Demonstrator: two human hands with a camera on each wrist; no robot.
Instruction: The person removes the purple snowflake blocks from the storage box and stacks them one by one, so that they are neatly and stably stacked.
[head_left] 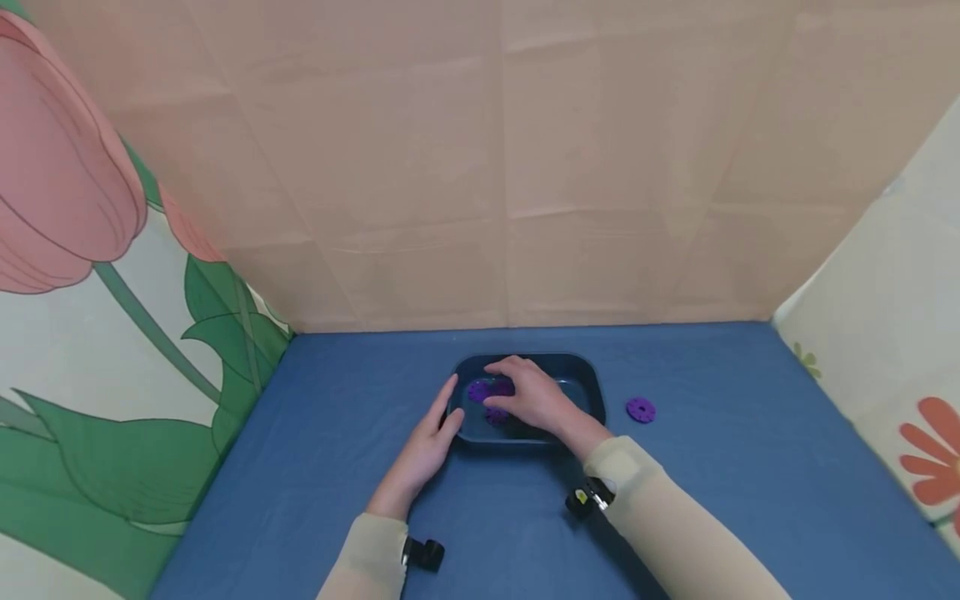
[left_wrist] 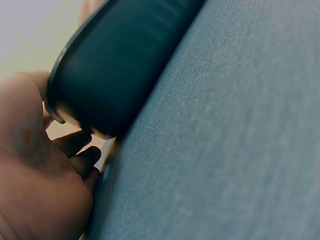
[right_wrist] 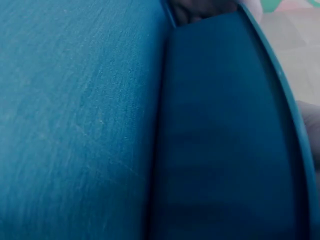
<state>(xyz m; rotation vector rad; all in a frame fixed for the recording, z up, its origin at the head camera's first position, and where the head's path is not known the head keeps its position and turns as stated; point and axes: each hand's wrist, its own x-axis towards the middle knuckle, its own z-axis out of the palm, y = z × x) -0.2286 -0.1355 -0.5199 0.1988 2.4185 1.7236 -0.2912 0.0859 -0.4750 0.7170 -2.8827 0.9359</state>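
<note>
A dark blue rectangular tray (head_left: 528,439) sits on a blue cloth. In it lie several purple discs (head_left: 478,392), partly covered by my right hand. My left hand (head_left: 422,450) holds the tray's left end, thumb at the rim near the front corner and fingers along the outer wall; the left wrist view shows those fingers (left_wrist: 85,159) against the tray's side. Reaching in over the front right, my right hand (head_left: 536,398) hovers at the discs, thumb and index spread apart. In the right wrist view the tray's wall hides most of this hand.
Another purple disc (head_left: 641,409), with small holes, lies on the blue cloth (head_left: 720,467) to the right of the tray. A beige hanging cloth (head_left: 510,192) rises behind the table, with flower-printed panels (head_left: 862,333) at both sides.
</note>
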